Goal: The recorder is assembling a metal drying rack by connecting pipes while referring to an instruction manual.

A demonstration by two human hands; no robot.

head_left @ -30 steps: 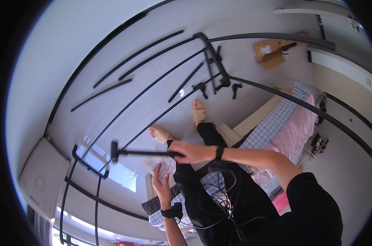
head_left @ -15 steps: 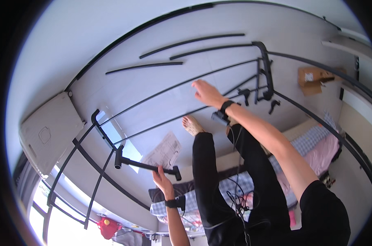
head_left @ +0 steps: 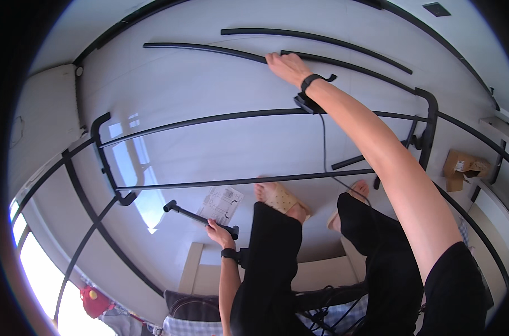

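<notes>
My right hand (head_left: 289,69) reaches far forward, its fingers closed around one end of a long black metal tube (head_left: 204,49) above the pale floor. Low and to the left, my left hand (head_left: 221,234) grips a short black crossbar (head_left: 191,215) with a stubby cylindrical connector at each end. Between my arms stands a black tubular metal frame (head_left: 209,119), with long rails joined to curved end pieces. Beyond it lies another loose black tube (head_left: 316,38). A printed diagram sheet (head_left: 223,203) rests on the floor beside the crossbar.
My feet (head_left: 277,199) are by the frame's near rail (head_left: 221,183). An opened cardboard box (head_left: 461,165) is at the right. At the left stands a white panel-like object (head_left: 44,112). Cables and a checked cloth (head_left: 193,326) are at the bottom.
My right hand has moved forward over the frame and taken hold of a loose tube. My view has shifted forward. The crossbar stays in my left hand.
</notes>
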